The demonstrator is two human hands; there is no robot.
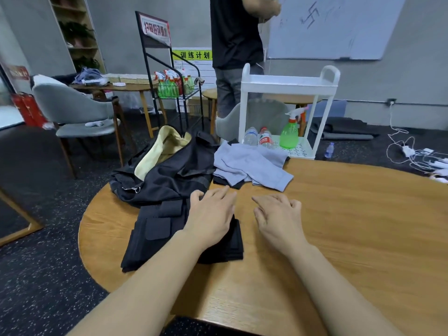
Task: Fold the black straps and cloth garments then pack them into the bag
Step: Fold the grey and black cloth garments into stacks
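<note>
Resting flat: left hand [213,215] on folded black straps [169,229], fingers straight. Right hand [278,214] loose, holding nothing, on table [351,226]. Bag [167,170] & grey cloth [252,166] just beyond fingertips.

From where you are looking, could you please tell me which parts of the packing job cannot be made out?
- Head view: the bag interior; only a strip of yellow lining shows, the depth is hidden by its own black flap.
- The black straps under the left hand; hand and forearm cover their right half.
- A dark garment beneath the grey cloth; only its edge shows.
- The right hand: whether it touches the table is unclear.
</note>
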